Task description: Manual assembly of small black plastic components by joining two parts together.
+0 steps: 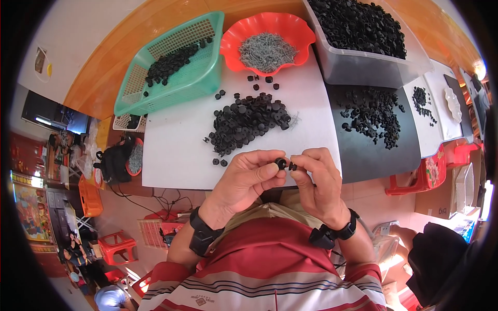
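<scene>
Over the near edge of the white table (171,155), my two hands are close together in front of my body. Between the thumb and fingers of my left hand (241,179) is a round black plastic cap (280,163). My right hand (322,189) pinches a small black plastic piece (293,166) right beside it; whether the two pieces touch I cannot tell. Just beyond my hands lies a heap of black plastic parts (244,124), with a few loose ones around it. Some thin metal pins (295,120) lie at the heap's right side.
A green basket (194,78) with black parts stands far left. Beside it is a red wavy-rimmed bowl (231,49) of metal pins. A clear bin (363,72) full of black parts stands far right, and more parts lie on a black board (373,163). Red stools (116,249) stand on the floor.
</scene>
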`<state>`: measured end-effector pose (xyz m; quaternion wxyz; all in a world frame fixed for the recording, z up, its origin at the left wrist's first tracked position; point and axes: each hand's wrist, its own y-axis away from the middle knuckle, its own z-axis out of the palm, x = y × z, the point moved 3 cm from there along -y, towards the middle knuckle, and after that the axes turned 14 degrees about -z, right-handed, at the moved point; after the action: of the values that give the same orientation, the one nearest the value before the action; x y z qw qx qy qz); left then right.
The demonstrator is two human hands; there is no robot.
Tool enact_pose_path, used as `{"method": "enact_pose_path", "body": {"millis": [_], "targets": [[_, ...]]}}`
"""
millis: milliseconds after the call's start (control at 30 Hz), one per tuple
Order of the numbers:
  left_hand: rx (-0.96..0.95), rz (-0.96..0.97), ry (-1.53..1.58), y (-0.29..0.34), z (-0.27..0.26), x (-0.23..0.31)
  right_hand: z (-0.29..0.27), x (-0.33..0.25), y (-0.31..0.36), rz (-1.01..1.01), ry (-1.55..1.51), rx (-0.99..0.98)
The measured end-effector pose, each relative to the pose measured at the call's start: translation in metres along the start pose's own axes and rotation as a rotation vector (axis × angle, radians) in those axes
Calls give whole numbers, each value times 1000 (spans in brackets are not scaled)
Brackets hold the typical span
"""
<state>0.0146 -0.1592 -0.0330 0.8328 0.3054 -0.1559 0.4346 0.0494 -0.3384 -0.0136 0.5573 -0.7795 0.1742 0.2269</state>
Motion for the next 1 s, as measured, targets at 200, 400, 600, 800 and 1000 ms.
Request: {"method": "enact_pose_path", "body": {"millis": [200, 400, 600, 800, 1000], "targets": [[23, -11, -33, 0, 1, -2, 0, 0, 1, -5, 43, -45], [45, -6, -56, 0, 2, -3, -1, 0, 2, 0, 51, -62], [57, 3, -67, 0, 3, -5, 0, -1, 2, -8, 67, -78], [135, 47, -159, 1, 7, -3, 1, 1, 3, -53, 29, -5], [179, 81, -182, 3, 6, -6, 0, 0, 5, -62, 10, -10]]}}
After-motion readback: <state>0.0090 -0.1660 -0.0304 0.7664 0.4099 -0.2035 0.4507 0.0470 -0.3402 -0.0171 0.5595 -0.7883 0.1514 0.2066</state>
